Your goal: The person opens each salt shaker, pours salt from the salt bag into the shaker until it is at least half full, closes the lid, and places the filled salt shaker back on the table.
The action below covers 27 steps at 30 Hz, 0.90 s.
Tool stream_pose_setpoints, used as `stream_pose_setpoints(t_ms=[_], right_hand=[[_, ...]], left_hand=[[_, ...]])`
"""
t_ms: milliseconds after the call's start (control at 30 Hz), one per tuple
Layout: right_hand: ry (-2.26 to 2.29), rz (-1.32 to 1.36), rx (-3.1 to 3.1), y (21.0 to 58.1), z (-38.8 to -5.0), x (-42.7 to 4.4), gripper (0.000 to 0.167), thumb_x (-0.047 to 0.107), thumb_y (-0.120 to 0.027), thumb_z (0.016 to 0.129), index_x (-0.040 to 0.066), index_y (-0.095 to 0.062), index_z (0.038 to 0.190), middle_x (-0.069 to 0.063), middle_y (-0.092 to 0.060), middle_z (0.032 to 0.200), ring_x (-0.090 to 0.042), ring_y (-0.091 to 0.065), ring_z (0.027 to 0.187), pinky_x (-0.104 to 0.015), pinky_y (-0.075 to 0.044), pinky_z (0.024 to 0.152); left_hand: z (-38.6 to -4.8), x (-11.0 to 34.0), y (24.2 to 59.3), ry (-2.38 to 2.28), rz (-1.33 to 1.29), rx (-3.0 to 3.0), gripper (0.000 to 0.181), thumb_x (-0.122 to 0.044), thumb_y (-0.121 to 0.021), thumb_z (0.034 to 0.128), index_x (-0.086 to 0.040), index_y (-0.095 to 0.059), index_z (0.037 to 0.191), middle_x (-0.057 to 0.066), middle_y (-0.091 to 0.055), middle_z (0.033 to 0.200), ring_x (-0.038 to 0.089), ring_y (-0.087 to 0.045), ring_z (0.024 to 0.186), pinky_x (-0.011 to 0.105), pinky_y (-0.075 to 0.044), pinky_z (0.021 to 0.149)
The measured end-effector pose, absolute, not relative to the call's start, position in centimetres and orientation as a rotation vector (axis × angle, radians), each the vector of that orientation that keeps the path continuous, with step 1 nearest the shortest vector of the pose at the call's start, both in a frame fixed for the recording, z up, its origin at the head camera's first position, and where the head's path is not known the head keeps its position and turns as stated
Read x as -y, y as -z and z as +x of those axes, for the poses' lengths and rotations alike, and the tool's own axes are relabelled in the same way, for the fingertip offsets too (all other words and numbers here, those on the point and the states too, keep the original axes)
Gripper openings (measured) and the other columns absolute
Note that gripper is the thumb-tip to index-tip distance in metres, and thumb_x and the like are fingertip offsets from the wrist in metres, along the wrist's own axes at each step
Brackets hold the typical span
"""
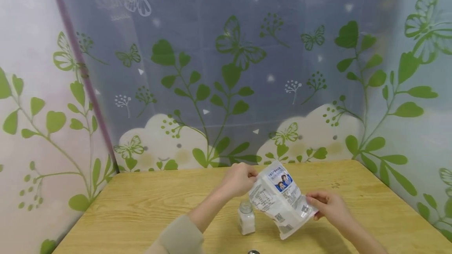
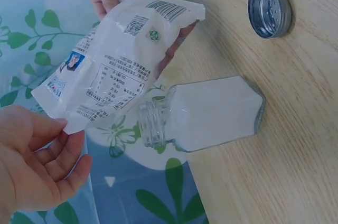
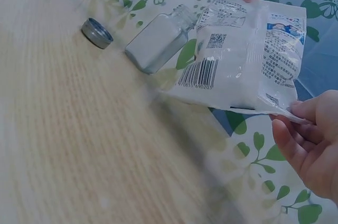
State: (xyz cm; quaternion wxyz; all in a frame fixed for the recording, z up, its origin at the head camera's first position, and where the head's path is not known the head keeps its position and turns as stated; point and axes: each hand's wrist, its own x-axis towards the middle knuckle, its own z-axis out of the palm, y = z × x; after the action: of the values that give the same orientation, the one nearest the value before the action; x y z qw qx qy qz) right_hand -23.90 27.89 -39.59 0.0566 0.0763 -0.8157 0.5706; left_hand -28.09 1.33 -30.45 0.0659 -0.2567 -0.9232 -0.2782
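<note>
A white printed plastic bag (image 1: 279,199) is held tilted above the table, between both hands. My left hand (image 1: 240,179) pinches its upper left corner; in the left wrist view the thumb and forefinger of the left hand (image 2: 42,155) grip that edge. The right hand (image 1: 330,209) pinches the opposite corner, as the right wrist view also shows for the right hand (image 3: 314,139). Just left of the bag stands a clear glass jar (image 1: 247,220), uncapped and filled with white powder up to about its shoulder. What the bag contains cannot be seen.
A silver metal lid (image 2: 269,11) with small holes lies on the wooden table (image 1: 152,207) near the jar, on the person's side. A printed cloth (image 1: 197,69) with leaves and butterflies hangs behind the table and along its sides.
</note>
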Motion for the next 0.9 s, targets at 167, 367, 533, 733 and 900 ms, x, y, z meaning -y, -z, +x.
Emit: stream_pose_setpoints(t_ms=[167,367,533,733,900], right_hand=[[-1.783,0.262,2.497,40.4,-23.9,-28.1,0.032,0.007,-0.056,0.091,-0.020,-0.053,0.108,-0.015,-0.065,0.086,-0.014,-0.057,0.059,-0.029,-0.051,0.053],[-1.850,0.308,2.519,40.9,-23.7,-28.4,0.033,0.006,-0.056,0.090,-0.021,-0.051,0.108,-0.011,-0.064,0.081,-0.013,-0.056,0.058,-0.028,-0.051,0.052],[-1.860,0.315,2.536,41.2,-23.5,-28.5,0.031,0.006,-0.056,0.090,-0.019,-0.052,0.107,-0.010,-0.062,0.081,-0.013,-0.055,0.058,-0.028,-0.051,0.053],[-1.845,0.294,2.595,41.4,-23.3,-28.4,0.029,0.005,-0.055,0.089,-0.018,-0.052,0.106,-0.008,-0.062,0.081,-0.013,-0.054,0.057,-0.028,-0.051,0.052],[-1.885,0.311,2.614,41.7,-23.1,-28.3,0.029,0.004,-0.055,0.089,-0.020,-0.051,0.106,-0.007,-0.063,0.080,-0.012,-0.054,0.055,-0.027,-0.050,0.050]], left_hand=[[-28.2,-1.9,30.0,0.762,-0.797,2.795,0.014,-0.010,-0.061,0.0866,-0.008,-0.073,0.093,0.003,-0.069,0.089,0.012,-0.059,0.072,0.023,-0.046,0.059],[-28.4,-2.6,30.0,0.706,-0.836,2.803,0.016,-0.007,-0.060,0.0861,-0.007,-0.073,0.095,0.004,-0.069,0.094,0.016,-0.062,0.081,0.025,-0.050,0.068],[-28.5,-3.2,30.0,0.698,-0.893,2.771,0.018,-0.001,-0.056,0.0845,-0.006,-0.066,0.071,-0.002,-0.057,0.064,0.007,-0.044,0.053,0.018,-0.037,0.050],[-28.7,-4.1,29.6,0.644,-0.943,2.765,0.031,0.001,-0.051,0.0820,-0.012,-0.040,0.056,-0.004,-0.029,0.052,0.006,-0.023,0.044,0.018,-0.022,0.043],[-28.9,-4.9,29.2,0.572,-0.970,2.727,0.019,-0.001,-0.054,0.0829,-0.010,-0.064,0.070,-0.005,-0.052,0.061,0.006,-0.041,0.050,0.017,-0.035,0.049]])
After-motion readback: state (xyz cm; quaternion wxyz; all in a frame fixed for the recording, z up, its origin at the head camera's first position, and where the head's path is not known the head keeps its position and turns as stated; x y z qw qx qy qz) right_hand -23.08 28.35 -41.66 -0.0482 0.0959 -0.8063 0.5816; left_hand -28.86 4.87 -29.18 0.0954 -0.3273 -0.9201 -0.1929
